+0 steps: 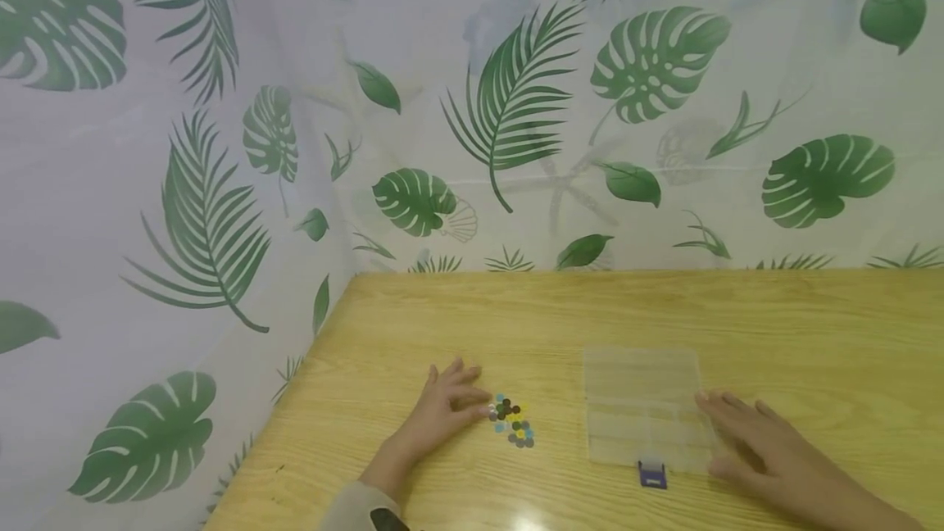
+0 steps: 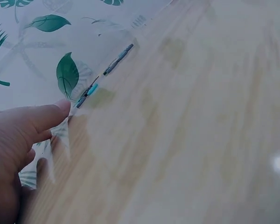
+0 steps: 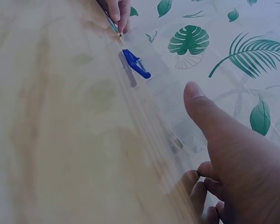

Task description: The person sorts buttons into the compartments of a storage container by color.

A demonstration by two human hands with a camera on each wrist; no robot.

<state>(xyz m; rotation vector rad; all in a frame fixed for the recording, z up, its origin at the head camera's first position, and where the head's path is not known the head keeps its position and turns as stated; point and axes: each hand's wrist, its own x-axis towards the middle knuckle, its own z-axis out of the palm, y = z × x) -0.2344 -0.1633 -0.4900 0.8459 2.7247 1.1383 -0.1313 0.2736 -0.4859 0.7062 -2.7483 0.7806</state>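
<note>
A small cluster of round flat pieces (image 1: 518,426), in yellow, blue, black, green and grey, lies on the table. Beside its left edge is my left hand (image 1: 438,410), fingers loosely spread and palm low; whether the fingertips touch the nearest pieces I cannot tell. A clear plastic compartment box (image 1: 619,428) lies flat to the right of the pieces, its blue clasp (image 1: 652,474) at the near edge. My right hand (image 1: 767,453) rests along the box's right side with fingers extended. In the right wrist view the thumb stands apart from the fingers, above the box (image 3: 163,93).
The wooden table (image 1: 457,310) has its left edge beside a leaf-print white cloth (image 1: 413,121), which also hangs behind the far edge. A bright light reflection shows at the near side of the table.
</note>
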